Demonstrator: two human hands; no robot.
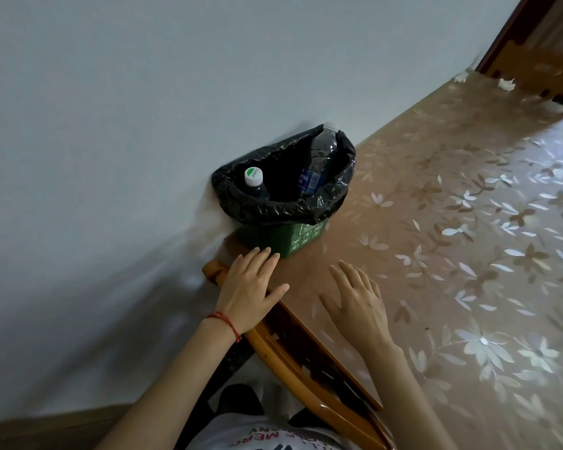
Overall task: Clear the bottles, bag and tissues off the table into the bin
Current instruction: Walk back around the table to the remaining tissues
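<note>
- A white shirt (273,440) with red lettering shows at the bottom edge, nearest the camera.
- The left hand (251,287) lies flat at the table's near corner, fingers straight and spread, holding nothing; its fingertips come just beside the bin's base. A red string (226,321) circles that wrist.
- The right hand (358,300) rests palm down on the table, fingers straight and relaxed, also holding nothing.
- The bin (283,237) stands at the table's corner against the wall (111,92): a small green tub with white symbols, lined with a crinkled glossy black bag (273,206) folded over its rim.
- Inside, one bottle (254,183) stands upright by the wall side, its white cap with a green mark showing. A second bottle (316,170), clear with a blue label, leans against the far side, its end rising above the rim.
- Two crumpled white tissues (506,84) (462,76) lie at the far end of the table, well apart from the bin.
- The table (452,222) has a glossy tan cover printed with pale flowers and leaves; a rounded, varnished wooden edge (290,358) runs along the near side.
- The stretch of table between bin and tissues lies open.
</note>
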